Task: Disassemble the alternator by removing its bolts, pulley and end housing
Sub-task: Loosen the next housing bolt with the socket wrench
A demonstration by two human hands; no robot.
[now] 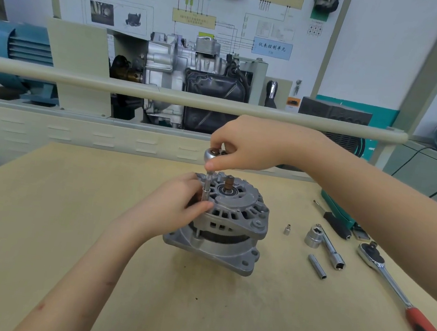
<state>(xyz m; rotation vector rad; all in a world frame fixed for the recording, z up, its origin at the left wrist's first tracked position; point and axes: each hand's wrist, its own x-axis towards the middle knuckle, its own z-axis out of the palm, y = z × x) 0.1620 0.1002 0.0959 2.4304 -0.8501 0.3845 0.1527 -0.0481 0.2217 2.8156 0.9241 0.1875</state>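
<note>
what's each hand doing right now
Left hand: pinches the slim chrome socket extension standing on the grey cast-aluminium alternator.
Right hand: grips the small round chrome ratchet head.

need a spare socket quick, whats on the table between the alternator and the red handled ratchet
The head view shows a small adapter, a large socket on an extension bar, and a long thin socket between alternator and ratchet.

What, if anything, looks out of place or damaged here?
Nothing stands out. The alternator sits upright on the table; the loose sockets and spare ratchet lie tidily to its right.
</note>
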